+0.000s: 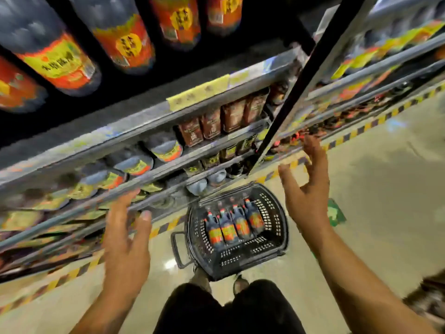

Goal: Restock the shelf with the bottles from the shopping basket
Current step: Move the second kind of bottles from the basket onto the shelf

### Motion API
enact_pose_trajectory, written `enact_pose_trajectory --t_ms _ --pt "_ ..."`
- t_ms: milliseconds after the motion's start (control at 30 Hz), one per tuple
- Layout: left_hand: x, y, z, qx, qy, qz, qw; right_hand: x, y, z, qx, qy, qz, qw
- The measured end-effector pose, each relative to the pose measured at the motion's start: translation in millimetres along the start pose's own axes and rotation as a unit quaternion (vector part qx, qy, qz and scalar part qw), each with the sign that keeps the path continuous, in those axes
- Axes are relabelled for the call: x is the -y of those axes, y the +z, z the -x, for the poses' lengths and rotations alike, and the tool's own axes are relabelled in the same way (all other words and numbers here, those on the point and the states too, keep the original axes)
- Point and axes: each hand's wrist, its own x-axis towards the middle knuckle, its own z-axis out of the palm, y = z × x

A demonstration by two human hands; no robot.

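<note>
Both hands, left (125, 239) and right (307, 189), are empty with spread fingers above the basket (277, 213), so next seems reaching down for one of four bottles (234, 225).

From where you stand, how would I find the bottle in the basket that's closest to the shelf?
Look down at the floor in front of the shelves for the black shopping basket. Four dark bottles with orange labels lie side by side in it, between the two empty hands. Yours is the rightmost bottle, highest in the picture, with bare basket mesh to its right.
</note>
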Motion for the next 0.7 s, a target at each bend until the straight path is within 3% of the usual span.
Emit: enact_pose_trajectory --t_ms 100,333,433,567,700 --pt "44.7 84.2 23.2 0.172 -0.149 -0.050 0.973 -82.5 -0.9 51.5 0.065 0.114 0.080 0.988" --pt "199.4 240.9 24.6 0.291 -0.354 -0.131 0.879 -263.7 30.6 107.2 0.261 0.277 0.180 0.907" --pt "266.8 295.9 27.1 0.266 -0.419 -0.152 0.855 -340.1 54.8 112.7 0.297 0.311 0.218 0.876" --pt "352.1 366.6 36.5 0.206 -0.428 -0.139 0.869 -422.2 99.1 99.2 0.307 0.343 0.259 0.849" --pt "454.0 418.5 35.7 0.160 -0.472 -0.128 0.858 -505.4 152.1 91.9 0.347 0.359 0.298 0.814"
